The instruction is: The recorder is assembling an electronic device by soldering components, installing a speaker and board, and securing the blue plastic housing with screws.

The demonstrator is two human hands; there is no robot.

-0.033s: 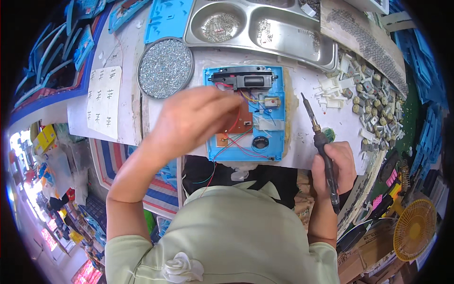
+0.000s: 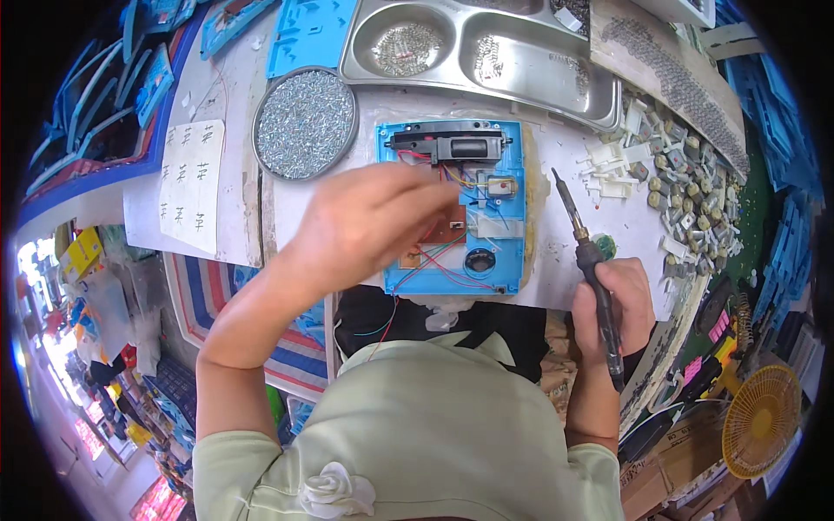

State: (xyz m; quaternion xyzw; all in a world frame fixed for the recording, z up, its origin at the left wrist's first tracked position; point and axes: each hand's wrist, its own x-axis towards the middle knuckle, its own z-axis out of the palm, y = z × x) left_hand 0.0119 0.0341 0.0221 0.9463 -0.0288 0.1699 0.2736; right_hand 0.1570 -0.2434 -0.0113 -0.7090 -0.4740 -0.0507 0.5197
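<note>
A blue plastic housing (image 2: 452, 285) lies on the white work surface in front of me. Inside it are a black tray-like mechanism (image 2: 469, 149), a brown circuit board (image 2: 445, 227), a small metal motor (image 2: 500, 187), a round black part (image 2: 479, 260) and thin coloured wires. My left hand (image 2: 369, 221) is over the housing's left side, fingers bent together above the board. Motion smears it, and its fingertips hide whatever they may pinch. To the right of the housing, my right hand (image 2: 630, 304) grips a soldering iron (image 2: 594, 269), its tip pointing up and away from me.
A round dish of small screws (image 2: 304, 126) stands left of the housing. Behind it is a steel compartment tray (image 2: 539, 91) with small metal parts. Loose motors and white plastic pieces (image 2: 678, 182) are heaped at right. A marked paper sheet (image 2: 191, 187) lies at left.
The housing and the screw dish sit very slightly farther right. My left hand has shifted a little over the board. My right hand and the soldering iron stay where they were.
</note>
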